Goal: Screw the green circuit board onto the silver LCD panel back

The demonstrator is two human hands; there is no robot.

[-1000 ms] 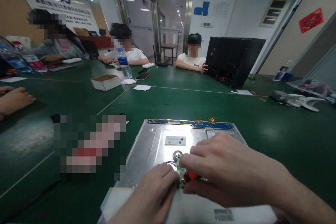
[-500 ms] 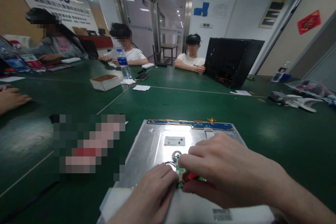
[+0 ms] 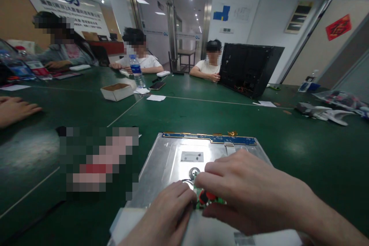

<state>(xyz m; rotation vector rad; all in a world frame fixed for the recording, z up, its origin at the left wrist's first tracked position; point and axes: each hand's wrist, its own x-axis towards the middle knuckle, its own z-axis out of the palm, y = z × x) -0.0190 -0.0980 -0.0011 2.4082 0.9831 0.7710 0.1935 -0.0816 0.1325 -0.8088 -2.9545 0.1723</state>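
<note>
A silvery metal-backed display panel point(image 3: 161, 165) lies flat before me, with a blue circuit strip point(image 3: 201, 137) along its far edge. On its near part is a small green circuit board point(image 3: 198, 202), mostly covered by my hands. My left hand point(image 3: 173, 207) rests low on the panel, its fingers curled together against the board's left edge. My right hand point(image 3: 242, 188) arches over the board and grips a red-and-black screwdriver point(image 3: 206, 196) between thumb and fingers. The screwdriver's tip is hidden. Just beyond the fingers sits a round metal disc point(image 3: 194, 173) with a thin wire beside it.
Left of the panel lies a blurred-out item point(image 3: 100, 163). Farther off stand a white box point(image 3: 117, 92), a water bottle point(image 3: 136, 71) and a black computer case point(image 3: 250, 70). Another person's hand point(image 3: 19, 111) rests at the left. Several people sit around the green table point(image 3: 201, 113).
The screwdriver has turned slightly in my right hand, and that thumb sits a little lower. My left hand stays at the board. Across the table, the computer case has shifted a little left.
</note>
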